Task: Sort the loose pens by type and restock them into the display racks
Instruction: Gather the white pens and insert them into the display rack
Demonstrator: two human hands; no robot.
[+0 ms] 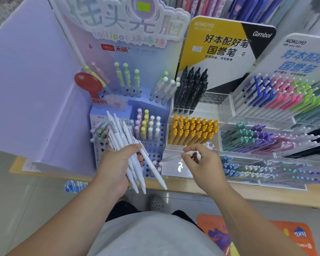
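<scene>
My left hand (116,163) grips a bundle of several white pens (126,143), held in front of the blue lollipop-pen rack (155,137). My right hand (201,163) pinches a single clear pen with a white top (175,157), its tip pointing left, just in front of the clear tray of yellow pens (192,132). Behind that tray stand black pens (191,91). The rack on the right holds rows of white-barrelled pens with coloured clips (277,97) and pastel pens (266,139).
A purple cardboard panel (31,89) stands on the left. The racks sit on a wooden shelf edge (248,193). Below are a pale floor, an orange mat (266,235) and a blue striped item (74,186) under the shelf edge.
</scene>
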